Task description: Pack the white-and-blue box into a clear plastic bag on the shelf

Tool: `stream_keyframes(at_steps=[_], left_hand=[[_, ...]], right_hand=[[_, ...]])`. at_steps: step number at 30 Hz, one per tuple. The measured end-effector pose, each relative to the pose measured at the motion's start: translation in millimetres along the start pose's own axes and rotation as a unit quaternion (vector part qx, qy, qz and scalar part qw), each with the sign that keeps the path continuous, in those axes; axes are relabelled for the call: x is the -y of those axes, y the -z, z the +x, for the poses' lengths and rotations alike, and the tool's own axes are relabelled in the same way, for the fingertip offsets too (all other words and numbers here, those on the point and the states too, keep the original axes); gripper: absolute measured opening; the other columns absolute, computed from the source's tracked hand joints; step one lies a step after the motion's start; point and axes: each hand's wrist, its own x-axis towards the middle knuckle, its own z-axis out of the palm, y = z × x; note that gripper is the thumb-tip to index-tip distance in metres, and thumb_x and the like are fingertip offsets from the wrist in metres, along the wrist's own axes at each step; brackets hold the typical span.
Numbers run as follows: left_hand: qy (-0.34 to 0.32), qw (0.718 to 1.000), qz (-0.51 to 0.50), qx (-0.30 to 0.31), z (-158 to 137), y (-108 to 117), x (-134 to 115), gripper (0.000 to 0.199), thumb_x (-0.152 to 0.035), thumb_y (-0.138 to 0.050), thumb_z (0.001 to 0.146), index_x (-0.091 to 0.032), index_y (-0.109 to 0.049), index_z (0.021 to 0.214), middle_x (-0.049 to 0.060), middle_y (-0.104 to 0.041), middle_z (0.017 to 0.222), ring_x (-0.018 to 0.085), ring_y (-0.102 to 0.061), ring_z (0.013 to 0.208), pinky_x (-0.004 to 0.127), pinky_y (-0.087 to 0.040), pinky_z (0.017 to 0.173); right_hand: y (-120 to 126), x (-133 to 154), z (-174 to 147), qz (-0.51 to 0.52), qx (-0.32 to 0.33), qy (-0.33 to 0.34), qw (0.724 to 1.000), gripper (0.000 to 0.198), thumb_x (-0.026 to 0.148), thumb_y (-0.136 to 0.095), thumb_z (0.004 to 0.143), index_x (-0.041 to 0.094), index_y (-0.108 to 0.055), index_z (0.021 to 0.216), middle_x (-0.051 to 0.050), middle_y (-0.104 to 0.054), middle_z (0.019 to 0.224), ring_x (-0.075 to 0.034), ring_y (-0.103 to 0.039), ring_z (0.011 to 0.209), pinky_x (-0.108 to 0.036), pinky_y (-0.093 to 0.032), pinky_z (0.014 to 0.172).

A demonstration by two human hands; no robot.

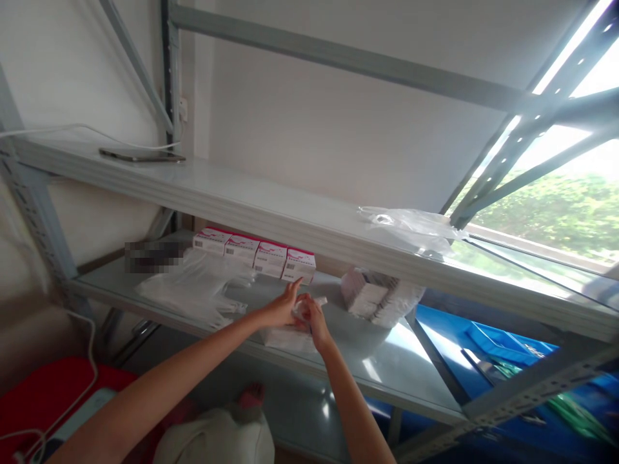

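Observation:
My left hand (pixel 284 305) and my right hand (pixel 314 320) meet over the middle shelf (pixel 387 367) of a grey metal rack. Between them they pinch a small white item (pixel 309 303), too small to identify, above a flat white packet (pixel 287 338) lying on the shelf. Just behind my hands stands a row of white boxes with pink stripes (pixel 255 254). A pile of clear plastic bags (pixel 198 287) lies to the left.
A stack of white packets (pixel 374 296) sits right of my hands. On the upper shelf lie a phone (pixel 141 155) with a white cable and a crumpled clear bag (pixel 411 225). Blue bins (pixel 493 341) stand lower right, a red object (pixel 43 393) lower left.

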Motion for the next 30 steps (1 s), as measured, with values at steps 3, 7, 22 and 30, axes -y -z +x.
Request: stream_keyframes(at_steps=[3, 7, 22, 30], left_hand=[[0.069, 0.996, -0.050, 0.009, -12, -1, 24, 0.043, -0.019, -0.073, 0.066, -0.014, -0.063, 0.107, 0.011, -0.066, 0.109, 0.026, -0.060, 0.104, 0.039, -0.045, 0.093], [0.134, 0.984, -0.116, 0.032, -8, 8, 27, 0.013, -0.020, -0.072, 0.065, -0.013, -0.065, 0.072, 0.003, -0.066, 0.074, 0.020, -0.062, 0.078, 0.029, -0.046, 0.074], [0.101, 0.951, -0.272, 0.104, 1, 6, 22, 0.034, -0.049, -0.065, 0.076, -0.016, -0.072, 0.084, 0.005, -0.069, 0.070, 0.021, -0.063, 0.077, 0.033, -0.047, 0.082], [0.142, 0.900, -0.403, 0.080, 25, 4, 27, 0.045, -0.046, -0.084, 0.056, -0.016, -0.074, 0.088, 0.010, -0.073, 0.094, 0.026, -0.064, 0.093, 0.041, -0.042, 0.098]], right_hand=[[0, 6, -5, 0.031, -0.009, 0.011, 0.999, 0.053, 0.074, -0.041, 0.076, 0.023, -0.050, 0.065, 0.002, -0.043, 0.059, -0.013, -0.039, 0.054, -0.026, -0.036, 0.054], [10, 9, -6, -0.047, 0.061, 0.123, 0.989, 0.051, 0.064, -0.042, 0.084, 0.021, -0.055, 0.059, 0.001, -0.048, 0.057, -0.013, -0.044, 0.055, -0.027, -0.039, 0.058], [33, -6, -5, -0.500, -0.093, 0.409, 0.758, 0.028, 0.006, -0.046, 0.088, 0.019, -0.067, 0.101, -0.007, -0.070, 0.085, -0.016, -0.065, 0.076, -0.025, -0.051, 0.067], [17, -11, -2, -0.523, -0.186, 0.439, 0.707, 0.028, 0.011, -0.042, 0.093, 0.021, -0.068, 0.093, -0.006, -0.071, 0.091, -0.013, -0.062, 0.074, -0.023, -0.046, 0.067]])
